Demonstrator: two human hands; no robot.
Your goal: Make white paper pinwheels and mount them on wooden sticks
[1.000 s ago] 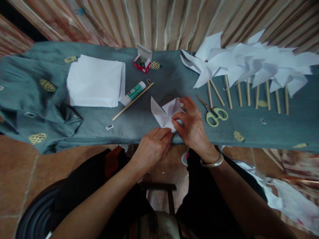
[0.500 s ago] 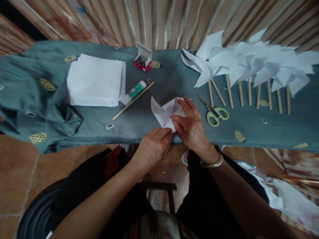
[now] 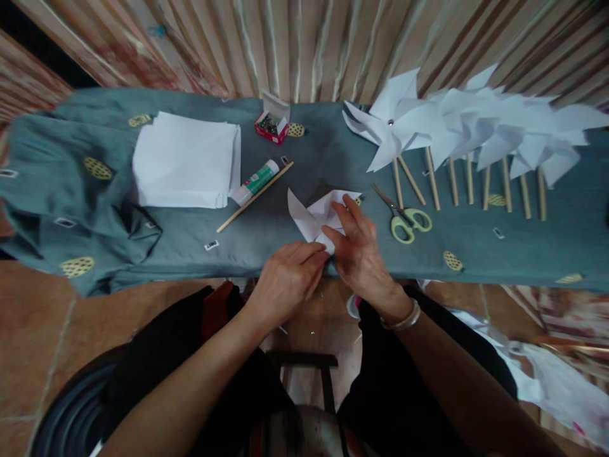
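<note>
A white paper pinwheel (image 3: 307,219) with folded blades lies near the table's front edge, between my hands. My left hand (image 3: 291,271) is closed on its near edge, fingertips pinching the paper. From the right, my right hand (image 3: 360,251) holds the same pinwheel, its thumb and index finger at the paper's middle and its other fingers over the right blade. Part of the pinwheel is hidden under these fingers. To the right lie scissors (image 3: 409,222) with green handles. A thin wooden stick (image 3: 255,197) and a glue stick (image 3: 259,179) lie to the left.
A stack of white paper (image 3: 185,162) is at the left on the green tablecloth (image 3: 257,254). An open red box of pushpins (image 3: 272,127) stands at the back. Several finished pinwheels (image 3: 476,127) on wooden sticks overlap at the right. A pleated curtain (image 3: 309,44) hangs behind.
The view has shifted slightly. My right hand's fingers have shifted a little on the pinwheel, showing more of its right blade. My left hand keeps its pinch on the near edge.
</note>
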